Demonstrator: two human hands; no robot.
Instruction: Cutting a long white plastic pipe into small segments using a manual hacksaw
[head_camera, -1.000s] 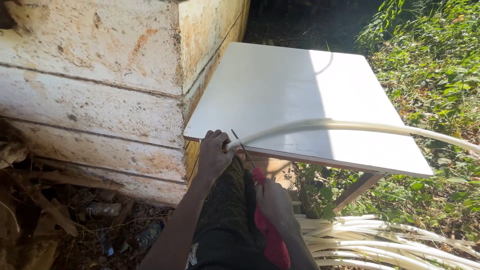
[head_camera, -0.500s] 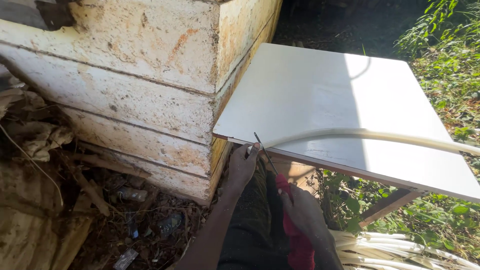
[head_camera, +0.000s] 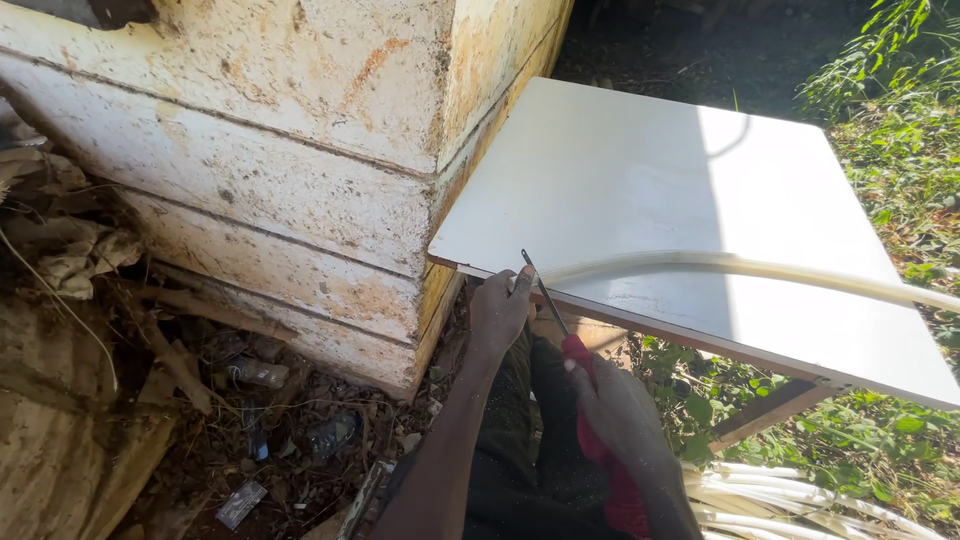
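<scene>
My left hand (head_camera: 500, 308) pinches the end of a long pale cane strip (head_camera: 760, 268) at the near edge of a white board (head_camera: 640, 170). The strip runs right across the board and off its right side. My right hand (head_camera: 620, 410) grips a red-handled knife (head_camera: 560, 320) whose thin blade points up and left to the strip's end, beside my left fingers. Both hands sit just below the board's near edge, over my dark-clothed lap.
A weathered cream wooden wall (head_camera: 260, 160) with a corner stands left of the board. Litter and dry leaves (head_camera: 250, 420) cover the ground on the left. More pale strips (head_camera: 800, 500) lie bundled at the lower right. Green plants (head_camera: 900, 120) grow to the right.
The view has shifted left and closer. My left hand stays at the strip's end while the knife blade has come up against it.
</scene>
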